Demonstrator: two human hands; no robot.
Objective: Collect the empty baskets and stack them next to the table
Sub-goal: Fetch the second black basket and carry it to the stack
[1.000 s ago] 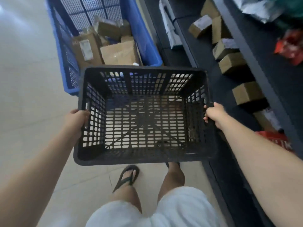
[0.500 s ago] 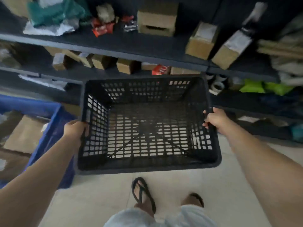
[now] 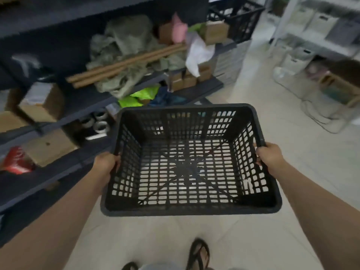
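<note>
An empty black plastic basket with slotted walls and floor hangs level in front of me, above the pale tiled floor. My left hand grips its left rim and my right hand grips its right rim. Both arms reach forward from the bottom corners. A second black basket stands at the far end of the shelving, at the top of the view; what it holds is hidden.
Dark shelving runs along the left, loaded with cardboard boxes, cloth, brown tubes and tape rolls. White racks with bins stand at the back right. My sandalled feet are on open floor below the basket.
My view has swung right along the shelving; the blue crate of boxes has left the frame. The far black basket and white racks have come into sight. Both hands keep their grip on the basket.
</note>
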